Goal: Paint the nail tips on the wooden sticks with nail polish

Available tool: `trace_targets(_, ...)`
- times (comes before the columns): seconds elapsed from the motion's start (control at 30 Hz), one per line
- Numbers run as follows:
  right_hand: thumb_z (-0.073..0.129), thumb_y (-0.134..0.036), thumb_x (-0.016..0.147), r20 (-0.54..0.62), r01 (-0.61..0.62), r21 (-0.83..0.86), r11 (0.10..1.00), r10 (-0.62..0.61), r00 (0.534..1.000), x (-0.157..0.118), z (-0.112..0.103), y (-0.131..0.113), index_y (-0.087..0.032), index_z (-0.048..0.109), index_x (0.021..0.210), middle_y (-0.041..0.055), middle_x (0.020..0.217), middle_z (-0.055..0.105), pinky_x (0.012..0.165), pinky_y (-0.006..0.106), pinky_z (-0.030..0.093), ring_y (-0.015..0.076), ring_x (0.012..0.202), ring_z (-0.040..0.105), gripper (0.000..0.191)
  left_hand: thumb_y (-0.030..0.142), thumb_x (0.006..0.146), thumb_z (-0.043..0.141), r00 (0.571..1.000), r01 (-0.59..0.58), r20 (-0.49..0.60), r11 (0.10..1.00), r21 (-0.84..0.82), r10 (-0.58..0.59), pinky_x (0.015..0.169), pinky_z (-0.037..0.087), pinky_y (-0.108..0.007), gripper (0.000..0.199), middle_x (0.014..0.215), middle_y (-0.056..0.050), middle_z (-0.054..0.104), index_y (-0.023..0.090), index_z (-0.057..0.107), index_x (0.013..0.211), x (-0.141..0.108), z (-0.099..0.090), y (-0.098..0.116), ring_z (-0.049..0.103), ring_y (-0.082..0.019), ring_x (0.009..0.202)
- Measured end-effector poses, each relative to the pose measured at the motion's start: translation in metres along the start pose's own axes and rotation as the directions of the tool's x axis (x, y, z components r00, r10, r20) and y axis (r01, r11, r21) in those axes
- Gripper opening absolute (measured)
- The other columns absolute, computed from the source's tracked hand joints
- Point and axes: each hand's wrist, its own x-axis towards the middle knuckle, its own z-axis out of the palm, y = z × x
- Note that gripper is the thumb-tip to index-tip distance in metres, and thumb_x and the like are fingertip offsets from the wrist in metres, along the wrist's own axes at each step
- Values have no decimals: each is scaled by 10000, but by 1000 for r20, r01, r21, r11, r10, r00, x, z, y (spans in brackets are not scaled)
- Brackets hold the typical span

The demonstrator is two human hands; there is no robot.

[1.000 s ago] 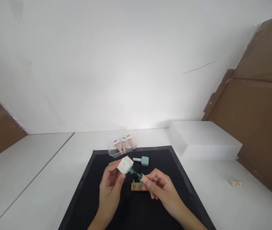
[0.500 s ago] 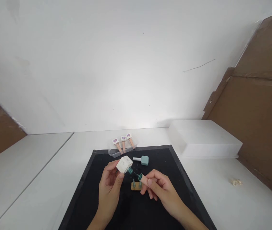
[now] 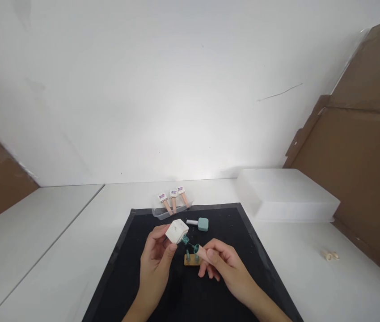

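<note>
My left hand (image 3: pixel 156 259) is closed around a white nail polish bottle (image 3: pixel 177 231), tilted so its green-smeared neck points down to the right. Between the thumb and fingers of my right hand (image 3: pixel 225 264) is the pale pink brush cap (image 3: pixel 203 253), its green-coated opening facing the bottle. The thin brush spans the small gap, its tip at the bottle's mouth; whether it is inside I cannot tell. Below them lies a small yellow-brown block (image 3: pixel 190 263) with greenish nail-tip-like pieces standing on it, partly hidden by my right hand.
Beyond my hands, a teal bottle with a white cap (image 3: pixel 203 224) lies on the black mat (image 3: pixel 126 268). A clear tray (image 3: pixel 161 216) behind it holds three white bottles with pink caps. At right stand a white translucent bin (image 3: pixel 287 192) and small cream rings (image 3: pixel 328 256).
The bottle and cap appear slightly shifted right, along with the whole view. The brush remains near the bottle's mouth and both grips stay the same.
</note>
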Motion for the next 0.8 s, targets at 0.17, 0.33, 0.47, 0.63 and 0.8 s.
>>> trace_targets(0.17, 572, -491, 812, -69, 24, -56, 998, -28, 997, -1, 2, -3, -157, 587, 753, 24, 575, 643, 417, 199, 312, 100, 455, 465, 339, 209, 786, 612, 993, -70, 94, 997, 31, 67, 782, 529, -272, 217, 1028, -46, 594, 236, 601, 1001, -2, -2, -2, 620, -175, 951)
trace_targets(0.33, 636, -312, 777, -198, 188, -352, 917, -270, 942, -5, 1, 1, -179, 588, 771, -7, 586, 602, 449, 214, 388, 125, 497, 522, 142, 135, 761, 626, 963, -193, 220, 966, 170, 153, 814, 521, -314, 280, 1072, -65, 570, 253, 596, 1013, -6, -5, -9, 586, -206, 1023)
trace_targets(0.47, 590, -131, 784, -91, 396, -659, 639, -591, 801, -6, -1, 7, -197, 582, 792, 29, 697, 638, 476, 228, 427, 140, 545, 560, 67, 119, 745, 639, 943, -263, 271, 930, 256, 192, 800, 521, -344, 287, 1035, -71, 566, 246, 583, 995, -9, -7, -14, 593, -215, 990)
trace_targets(0.63, 584, -111, 794, -47, 480, -657, 581, -667, 744, -5, 1, 10, -209, 578, 798, 47, 751, 671, 506, 236, 463, 152, 590, 606, 98, 117, 727, 653, 941, -271, 267, 937, 220, 209, 766, 531, -347, 272, 980, -58, 554, 235, 581, 961, -10, -8, -13, 606, -209, 934)
trace_targets(0.8, 651, -367, 767, -211, 204, -187, 961, -242, 947, -3, 9, 9, -207, 507, 761, -46, 528, 564, 364, 194, 373, 93, 373, 470, 216, 98, 708, 663, 942, -269, 247, 951, 151, 227, 728, 539, -297, 261, 945, -44, 545, 229, 592, 921, -9, -6, -10, 608, -177, 884)
